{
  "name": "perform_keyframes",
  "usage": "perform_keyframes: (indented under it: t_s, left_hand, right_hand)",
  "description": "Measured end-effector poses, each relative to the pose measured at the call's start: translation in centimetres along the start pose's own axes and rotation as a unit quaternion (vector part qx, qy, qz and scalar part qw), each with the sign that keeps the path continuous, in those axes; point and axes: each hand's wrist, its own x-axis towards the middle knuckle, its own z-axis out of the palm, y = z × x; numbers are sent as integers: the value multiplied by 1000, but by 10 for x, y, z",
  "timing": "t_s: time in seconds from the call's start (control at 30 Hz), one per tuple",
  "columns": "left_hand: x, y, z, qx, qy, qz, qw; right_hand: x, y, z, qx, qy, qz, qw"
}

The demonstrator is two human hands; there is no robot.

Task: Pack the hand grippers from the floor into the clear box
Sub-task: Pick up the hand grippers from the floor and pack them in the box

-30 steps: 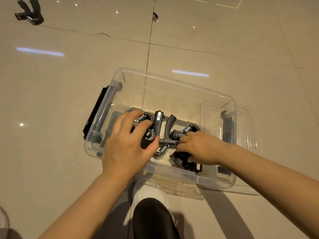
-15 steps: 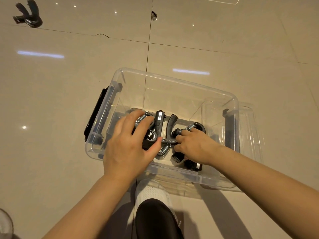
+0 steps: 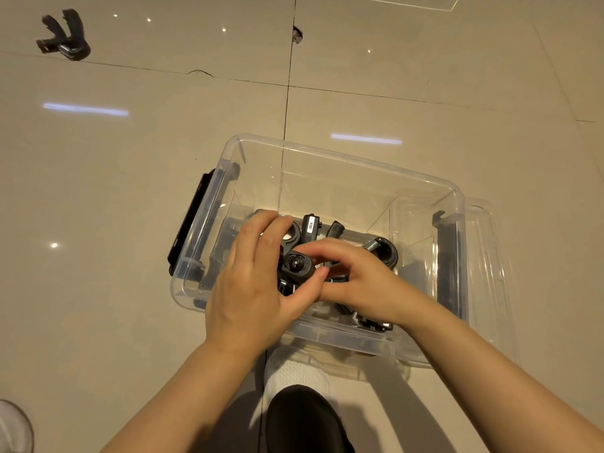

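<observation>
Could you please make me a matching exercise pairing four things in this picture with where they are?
Things:
1. lone hand gripper
2. clear box
3. black latch
4. white shoe

Places:
A. on the box's left end
B. far left on the floor
C. just below the box's near wall
D. on the floor, holding both hands

Pairs: 1-B, 2-D, 3-A, 4-C

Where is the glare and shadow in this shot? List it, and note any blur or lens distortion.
Head view: ceiling lights glare as white streaks and dots on the glossy floor tiles; soft shadows fall beneath the forearms and beside the clear box; the wide-angle lens bows the tile joints and the box's rim; the lone hand gripper on the floor looks slightly smeared; both the left hand and right hand are sharp.
</observation>
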Motion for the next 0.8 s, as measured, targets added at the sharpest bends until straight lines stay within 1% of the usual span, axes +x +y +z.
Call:
perform_keyframes:
  t_s: [0.07, 0.2, 0.3, 0.43, 0.53, 0.67, 0.73, 0.8]
  left_hand:
    - [0, 1, -1, -2, 0, -4, 1000]
    - [0, 0, -3, 71, 14, -10, 997]
    - [0, -1, -1, 112, 19, -4, 994]
    - [0, 1, -1, 138, 19, 3, 990]
    - [1, 1, -1, 146, 15, 1, 989]
    - [1, 2, 0, 145, 12, 0, 989]
    - [1, 2, 0, 145, 13, -3, 989]
    - [1, 3, 0, 150, 14, -6, 989]
  right_hand:
    - [2, 2, 3, 28, 24, 7, 999]
    - [1, 2, -1, 60, 78, 14, 995]
    - [2, -2, -14, 40, 129, 30, 990]
    - [3, -8, -35, 9, 187, 88, 978]
    - [10, -9, -34, -68, 224, 153, 960]
    - [37, 0, -17, -144, 224, 230, 936]
    - [49, 5, -10, -192, 227, 254, 920]
    - [58, 7, -1, -268, 222, 257, 902]
